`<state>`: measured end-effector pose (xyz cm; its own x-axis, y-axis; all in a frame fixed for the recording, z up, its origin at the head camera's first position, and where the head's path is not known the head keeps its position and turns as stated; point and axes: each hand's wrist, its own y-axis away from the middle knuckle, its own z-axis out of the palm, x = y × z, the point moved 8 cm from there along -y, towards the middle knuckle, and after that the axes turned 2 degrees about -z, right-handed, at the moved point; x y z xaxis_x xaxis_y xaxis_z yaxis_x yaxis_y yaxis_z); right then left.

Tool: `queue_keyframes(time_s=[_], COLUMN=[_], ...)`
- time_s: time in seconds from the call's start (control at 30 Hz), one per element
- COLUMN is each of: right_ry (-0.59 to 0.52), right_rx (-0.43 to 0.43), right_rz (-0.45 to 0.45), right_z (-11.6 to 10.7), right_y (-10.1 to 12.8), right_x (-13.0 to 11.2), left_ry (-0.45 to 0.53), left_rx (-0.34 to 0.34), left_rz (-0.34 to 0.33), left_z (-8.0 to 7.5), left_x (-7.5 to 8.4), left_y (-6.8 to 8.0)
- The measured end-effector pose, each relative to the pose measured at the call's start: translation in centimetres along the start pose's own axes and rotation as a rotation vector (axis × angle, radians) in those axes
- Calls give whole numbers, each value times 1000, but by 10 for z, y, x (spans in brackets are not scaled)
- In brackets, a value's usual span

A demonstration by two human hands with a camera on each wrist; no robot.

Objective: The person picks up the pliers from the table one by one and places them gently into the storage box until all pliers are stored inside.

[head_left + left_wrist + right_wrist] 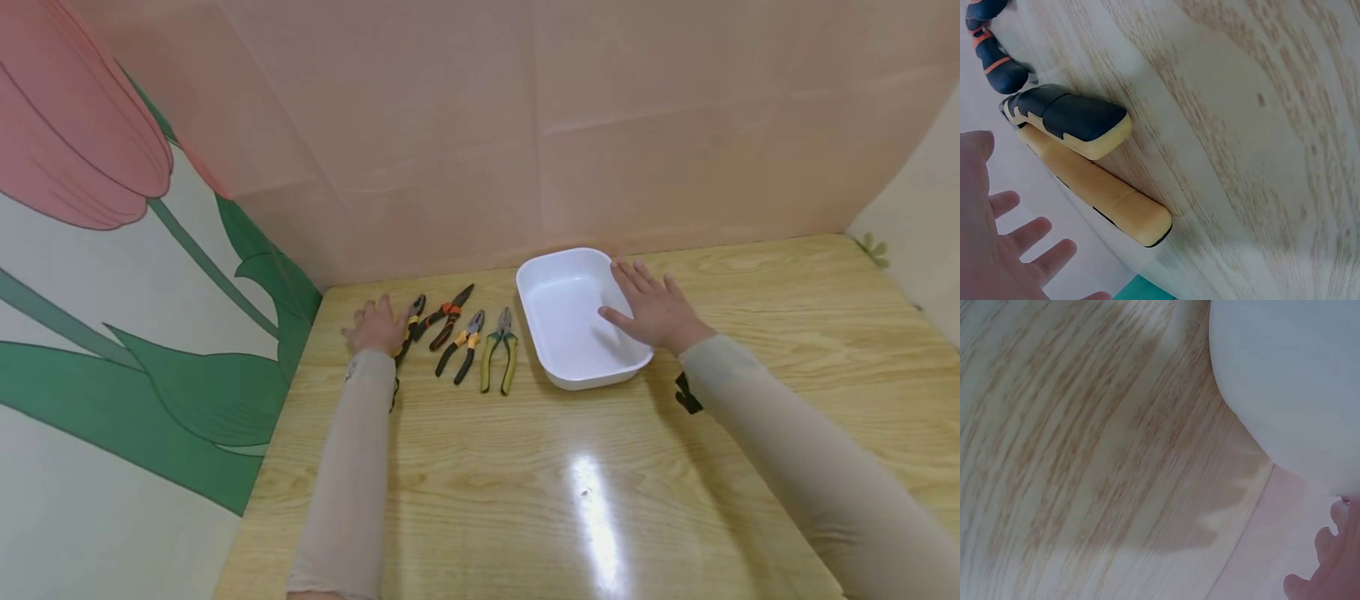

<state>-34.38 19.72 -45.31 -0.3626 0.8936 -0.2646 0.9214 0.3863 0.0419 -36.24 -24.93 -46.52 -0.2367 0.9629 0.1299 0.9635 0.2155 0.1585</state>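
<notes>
At the far left, a wall is covered by a mural of a pink tulip (82,125) with green leaves. Beside it, on the left part of the wood-grained worktop (480,475), the left hand (377,329) is held with its fingers spread and loosely bent; nothing is seen to be gripped by them. Just to its right, black-and-yellow pliers (412,323) are partly hidden by the hand, and whether they are touched cannot be told. Next, black-and-orange pliers (452,310) are laid with their tips toward the far right. A little nearer, black pliers with yellow-orange bands (471,337) are placed, followed by green-handled pliers (510,343), whose tips are pointed to the far side. To the right of these, a white tray (566,325) is set upright near the far pink backdrop (450,125). Over its right rim the right hand (651,307) is extended, fingers straight, thumb spread above the inside; nothing is grasped.
</notes>
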Motion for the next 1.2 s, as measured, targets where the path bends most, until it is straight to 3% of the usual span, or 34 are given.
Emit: queue_keyframes(time_s=[0.67,1.2], right_ry=[-45,-57], right_rx=[-24,-37], right_rz=[19,27], right_z=[6,6], right_y=[-1,0], right_x=[3,2], left_ry=[-26,-45], left_rx=[-50,-42], left_rz=[-31,-20], left_z=[-2,4], left_x=[0,-4], left_y=[10,4])
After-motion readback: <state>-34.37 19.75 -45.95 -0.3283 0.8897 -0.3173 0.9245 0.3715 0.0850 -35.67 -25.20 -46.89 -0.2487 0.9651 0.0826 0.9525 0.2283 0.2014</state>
